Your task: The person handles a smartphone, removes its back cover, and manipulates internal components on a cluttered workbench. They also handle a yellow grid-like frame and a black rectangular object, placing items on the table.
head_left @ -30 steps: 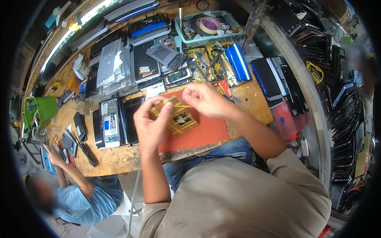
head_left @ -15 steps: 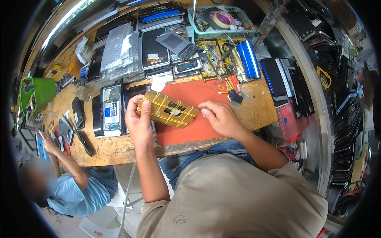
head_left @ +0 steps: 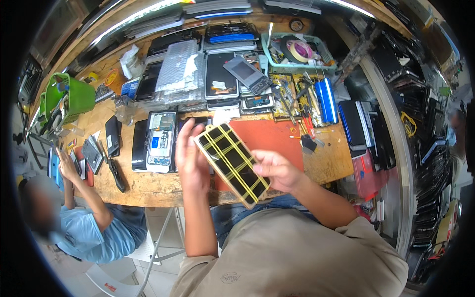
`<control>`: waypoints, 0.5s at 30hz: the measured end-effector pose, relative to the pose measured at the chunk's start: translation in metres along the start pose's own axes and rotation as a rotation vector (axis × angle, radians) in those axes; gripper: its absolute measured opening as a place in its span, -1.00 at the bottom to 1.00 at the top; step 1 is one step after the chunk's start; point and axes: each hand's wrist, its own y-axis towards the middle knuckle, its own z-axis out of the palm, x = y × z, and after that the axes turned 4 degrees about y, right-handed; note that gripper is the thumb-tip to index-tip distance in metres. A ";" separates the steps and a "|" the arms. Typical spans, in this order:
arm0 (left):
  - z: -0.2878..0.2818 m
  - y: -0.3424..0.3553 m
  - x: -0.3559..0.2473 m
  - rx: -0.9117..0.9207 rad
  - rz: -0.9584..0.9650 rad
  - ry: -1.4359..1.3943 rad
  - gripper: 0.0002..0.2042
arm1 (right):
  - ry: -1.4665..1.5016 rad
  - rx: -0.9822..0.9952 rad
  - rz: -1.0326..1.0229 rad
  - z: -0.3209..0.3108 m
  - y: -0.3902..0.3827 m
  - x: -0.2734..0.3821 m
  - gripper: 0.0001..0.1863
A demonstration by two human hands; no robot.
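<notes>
A dark-screened phone point(head_left: 239, 161) lies strapped by yellow rubber bands to a tan backing board of about its size. My right hand point(head_left: 278, 171) grips this bundle by its right long edge, with the screen side up and the length slanting toward me. Close by the bundle's upper left corner, my left hand point(head_left: 193, 161) has its fingers stretched up and apart, somewhat blurred. Whether its fingertips touch the board I cannot tell. Below the bundle is an orange-red mat point(head_left: 277, 138) on the wooden bench.
An opened phone or tablet point(head_left: 161, 141) with bare circuitry lies left of the mat. Stacked devices, a tool tray point(head_left: 297, 96) and a teal basket point(head_left: 326, 59) stand behind. A green bin point(head_left: 74, 96) is far left. A co-worker in a blue shirt point(head_left: 99, 232) sits at left.
The banded bundle has been turned over from its tan back to the dark screen, and tilted steeper. My right hand has taken hold of it; my left hand has released its grip. The view has shifted.
</notes>
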 end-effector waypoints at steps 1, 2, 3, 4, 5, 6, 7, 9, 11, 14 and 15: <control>-0.010 -0.005 -0.004 -0.089 0.093 0.095 -0.57 | -0.066 -0.102 -0.014 0.002 0.006 0.006 -0.53; -0.021 -0.012 -0.008 -0.185 0.146 0.217 -0.66 | -0.106 -0.096 -0.055 0.004 0.014 0.014 -0.59; -0.033 -0.020 -0.012 -0.283 0.203 0.337 -0.74 | -0.152 -0.112 -0.098 0.007 0.022 0.023 -0.65; -0.043 -0.029 -0.014 -0.243 0.249 0.428 -0.80 | -0.220 -0.184 -0.201 0.012 0.036 0.028 -0.67; -0.053 -0.039 -0.016 -0.236 0.280 0.534 -0.85 | -0.304 -0.217 -0.320 0.018 0.057 0.031 -0.70; -0.061 -0.047 -0.016 -0.233 0.347 0.658 -0.89 | -0.363 -0.255 -0.341 0.021 0.081 0.040 -0.73; -0.067 -0.055 -0.014 -0.248 0.312 0.671 -0.90 | -0.433 -0.219 -0.387 0.025 0.106 0.050 -0.76; -0.073 -0.068 -0.007 -0.278 0.311 0.734 -0.93 | -0.424 -0.219 -0.326 0.033 0.156 0.069 -0.79; -0.074 -0.078 0.002 -0.298 0.306 0.696 -0.93 | -0.559 -0.308 -0.314 0.040 0.205 0.081 -0.79; -0.075 -0.087 0.011 -0.308 0.295 0.694 -0.93 | -0.645 -0.398 -0.263 0.044 0.250 0.089 -0.77; -0.077 -0.089 0.013 -0.310 0.287 0.693 -0.92 | -0.769 -0.438 -0.309 0.042 0.255 0.088 -0.72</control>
